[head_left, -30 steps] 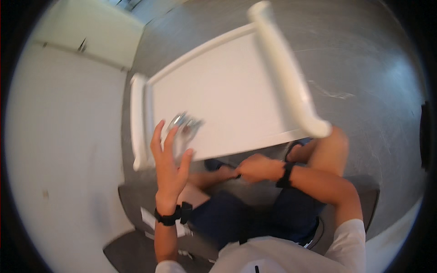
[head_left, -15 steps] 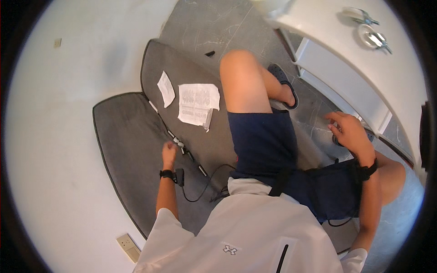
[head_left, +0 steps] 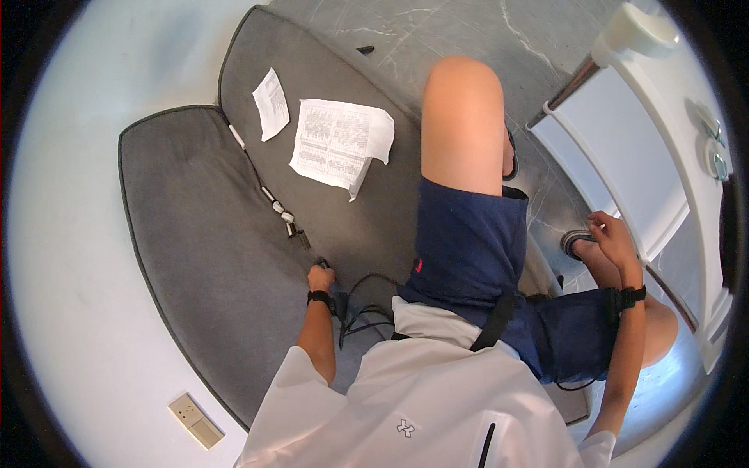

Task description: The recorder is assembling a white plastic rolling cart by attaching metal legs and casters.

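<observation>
My left hand (head_left: pixel 320 276) is closed at the seam between the sofa's seat and backrest. A small dark thing (head_left: pixel 322 263) shows at its fingertips, too small to name. Just beyond it, several small items lie in a line along that seam: a dark piece (head_left: pixel 304 239), a white-and-black cluster (head_left: pixel 279 209) and a slim white stick (head_left: pixel 236 137). My right hand (head_left: pixel 612 237) hangs over my right knee, beside the white shelf unit, its fingers loosely bent and apart with nothing in them.
Two creased printed sheets, a large paper (head_left: pixel 331 140) and a smaller paper (head_left: pixel 271 105), lie on the grey sofa seat (head_left: pixel 374 210). Metal-and-white fittings (head_left: pixel 714 158) rest on the white table (head_left: pixel 663 93) at right. A black cable (head_left: pixel 363 312) loops beside my left wrist.
My left hand has moved nearer to me along the seam, away from the white-and-black cluster, and closed there. The view has shifted. My right hand remains near the shelf.
</observation>
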A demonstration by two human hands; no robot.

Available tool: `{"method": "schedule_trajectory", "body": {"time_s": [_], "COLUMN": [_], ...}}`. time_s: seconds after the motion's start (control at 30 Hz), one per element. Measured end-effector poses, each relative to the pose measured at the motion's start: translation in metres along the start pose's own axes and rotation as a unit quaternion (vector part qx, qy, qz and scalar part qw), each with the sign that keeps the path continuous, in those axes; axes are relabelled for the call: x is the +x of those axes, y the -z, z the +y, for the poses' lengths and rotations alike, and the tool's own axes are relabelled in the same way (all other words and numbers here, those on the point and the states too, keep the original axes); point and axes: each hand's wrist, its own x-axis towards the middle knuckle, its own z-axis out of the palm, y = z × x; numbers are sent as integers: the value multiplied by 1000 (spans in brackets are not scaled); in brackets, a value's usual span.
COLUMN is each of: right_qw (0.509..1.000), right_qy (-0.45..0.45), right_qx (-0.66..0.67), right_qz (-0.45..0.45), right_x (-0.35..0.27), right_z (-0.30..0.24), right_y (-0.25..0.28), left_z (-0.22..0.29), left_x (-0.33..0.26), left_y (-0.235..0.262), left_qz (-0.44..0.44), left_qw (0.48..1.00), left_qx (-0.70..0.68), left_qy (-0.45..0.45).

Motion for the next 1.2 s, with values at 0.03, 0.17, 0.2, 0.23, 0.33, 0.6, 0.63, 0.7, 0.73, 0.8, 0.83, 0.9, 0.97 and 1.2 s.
{"method": "schedule_trajectory", "body": {"time_s": [0.03, 0.17, 0.2, 0.23, 0.33, 0.6, 0.63, 0.7, 0.73, 0.8, 0.83, 0.9, 0.97, 1.2], "right_qw": [1000, 998, 998, 998, 993, 996, 996, 995, 996, 984, 984, 987, 989, 984], "right_qy": [3, -44, -33, -36, -94, -66, -67, -93, -82, -164, -165, -141, -142, -160], "right_qx": [-2, 45, 53, 51, 70, 56, 55, 18, 26, 70, 71, 68, 35, 76], "right_qz": [-2, -8, -1, -1, -32, -2, -5, -9, -17, -20, -21, -20, 3, -26], "right_x": [2, 8, 8, 8, 2, -1, 0, -4, 3, 2, 4, 4, -3, 8], "right_z": [2, 10, 13, 14, 3, 29, 14, -28, -44, -69, -69, -66, -79, -122], "right_y": [0, -11, -15, -14, -7, -13, -10, 3, -2, 7, 6, 7, 9, 20], "left_z": [-1, -18, -18, -6, 21, 26, 25, 31, 21, 24, 23, 29, 56, 49], "left_x": [5, 39, 51, 55, 60, 91, 90, 90, 89, 102, 113, 131, 137, 161], "left_y": [2, 16, 15, 18, 29, 50, 56, 52, 65, 71, 82, 92, 96, 121], "left_qz": [0, 129, 225, 222, 260, 175, 120, 187, 322, 434, 456, 472, 232, 102], "left_qw": [1000, 988, 969, 970, 936, 955, 956, 955, 921, 872, 860, 849, 896, 923], "left_qx": [-3, -78, -79, -79, -212, -241, -267, -230, -210, -192, -176, -160, -372, -371], "left_qy": [3, -26, -60, -61, -105, 5, 8, -10, -63, -123, -148, -176, -76, 25]}}
